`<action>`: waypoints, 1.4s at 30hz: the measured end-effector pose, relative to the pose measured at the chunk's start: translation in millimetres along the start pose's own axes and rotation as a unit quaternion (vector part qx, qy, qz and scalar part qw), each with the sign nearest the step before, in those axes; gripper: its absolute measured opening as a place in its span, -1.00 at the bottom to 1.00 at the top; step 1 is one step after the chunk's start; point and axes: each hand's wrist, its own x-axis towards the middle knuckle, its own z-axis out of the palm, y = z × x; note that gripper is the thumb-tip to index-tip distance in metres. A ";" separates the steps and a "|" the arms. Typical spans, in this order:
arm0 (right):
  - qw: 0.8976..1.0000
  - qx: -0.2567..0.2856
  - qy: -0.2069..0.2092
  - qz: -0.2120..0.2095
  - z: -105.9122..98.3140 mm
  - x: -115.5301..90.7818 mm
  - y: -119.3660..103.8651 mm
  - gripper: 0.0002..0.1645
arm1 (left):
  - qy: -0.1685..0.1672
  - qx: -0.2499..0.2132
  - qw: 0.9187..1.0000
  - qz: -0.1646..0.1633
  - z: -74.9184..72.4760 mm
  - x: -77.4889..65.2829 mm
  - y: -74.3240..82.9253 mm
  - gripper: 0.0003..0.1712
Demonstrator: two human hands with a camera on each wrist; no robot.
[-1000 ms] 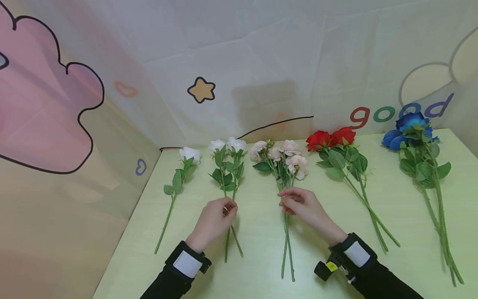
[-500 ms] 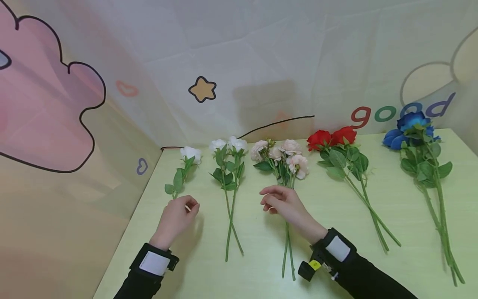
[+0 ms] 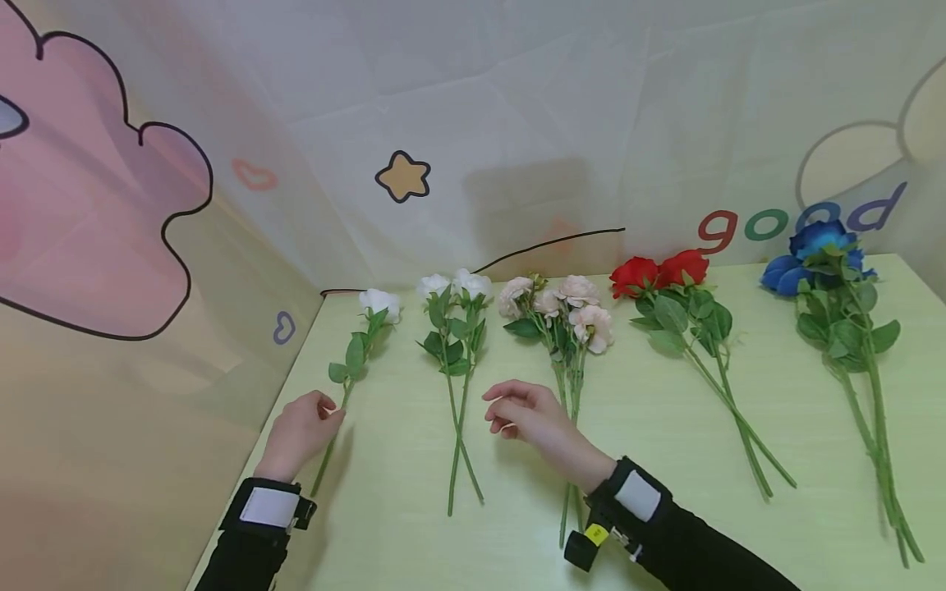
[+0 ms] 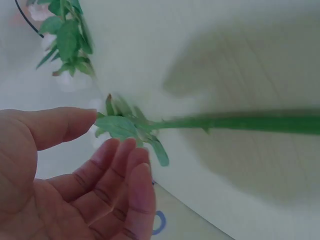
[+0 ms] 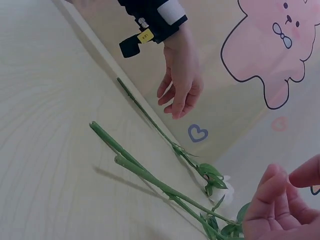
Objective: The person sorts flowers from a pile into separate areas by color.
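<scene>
A single white rose [image 3: 381,304] lies at the left of the table. My left hand [image 3: 299,435] hovers over its stem; in the left wrist view a gap shows between thumb and fingers, with the green stem [image 4: 240,123] beyond them. My right hand [image 3: 535,423] is held above the table between the pair of white roses [image 3: 452,328] and the pale pink flowers [image 3: 580,316]. Its fingers are loosely bent and hold nothing, partly covering the pink flowers' stems. In the right wrist view, the left hand [image 5: 181,82] hangs apart from the single stem.
To the right lie two red roses [image 3: 658,275] with crossed stems, then a bunch of blue flowers [image 3: 816,254]. All flower heads point toward the printed backdrop [image 3: 517,107] behind the pale table [image 3: 399,542]. A side wall of printed cloth borders the table's left edge.
My left hand has moved left from the pair of white roses to the single white rose. My right hand has drifted left off the pink flowers' stems. The flowers have stayed in place.
</scene>
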 end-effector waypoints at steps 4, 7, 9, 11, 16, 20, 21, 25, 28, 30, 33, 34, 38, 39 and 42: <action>1.000 0.003 -0.007 0.000 2.7 0.0 2.1 -0.71 | -0.038 -0.003 0.999 -0.024 1.0 1.3 -6.9 -0.60; 1.000 0.011 -0.010 0.001 4.1 -0.1 3.8 -0.73 | -0.065 -0.014 0.997 -0.038 2.6 2.8 -11.0 -0.56; 1.000 0.013 -0.011 0.005 5.6 -0.3 5.1 -0.72 | -0.079 -0.021 0.996 -0.045 4.4 3.9 -14.5 -0.55; 1.000 0.015 -0.012 0.008 7.0 -0.6 6.3 -0.71 | -0.089 -0.025 0.994 -0.049 6.2 5.3 -17.4 -0.54; 1.000 0.011 -0.012 0.008 8.3 -0.8 8.8 -0.67 | -0.104 -0.030 0.993 -0.054 11.7 10.3 -22.6 -0.52; 1.000 0.009 -0.011 0.006 8.0 -0.9 9.2 -0.66 | -0.098 -0.024 0.994 -0.051 15.6 13.5 -23.9 -0.57; 1.000 0.008 -0.012 0.005 7.8 -0.9 9.1 -0.66 | -0.096 -0.022 0.994 -0.049 16.3 14.1 -23.7 -0.59; 1.000 0.004 -0.014 0.006 6.9 -1.6 9.1 -0.69 | -0.093 -0.017 0.994 -0.049 18.6 16.0 -22.9 -0.67; 1.000 0.002 -0.014 0.008 5.9 -2.5 9.3 -0.69 | -0.096 -0.019 0.994 -0.050 19.6 16.2 -22.3 -0.71; 1.000 0.001 -0.014 0.010 5.2 -3.2 9.5 -0.69 | -0.101 -0.027 0.993 -0.048 19.9 15.8 -21.8 -0.71; 1.000 0.004 -0.014 0.011 4.1 -3.8 9.9 -0.68 | -0.112 -0.045 0.992 -0.048 20.5 14.8 -21.2 -0.71; 1.000 0.005 -0.014 0.011 3.7 -3.9 10.0 -0.67 | -0.116 -0.053 0.991 -0.048 20.7 14.5 -20.8 -0.71; 1.000 0.009 -0.014 0.012 2.0 -4.2 10.3 -0.66 | -0.136 -0.095 0.985 -0.050 21.1 12.3 -17.2 -0.73; 1.000 0.009 -0.014 0.012 1.5 -4.2 10.4 -0.66 | -0.141 -0.107 0.983 -0.048 21.3 11.8 -16.2 -0.74; 1.000 0.009 -0.013 0.014 -0.2 -4.7 10.4 -0.66 | -0.154 -0.134 0.978 -0.046 22.1 10.1 -13.8 -0.76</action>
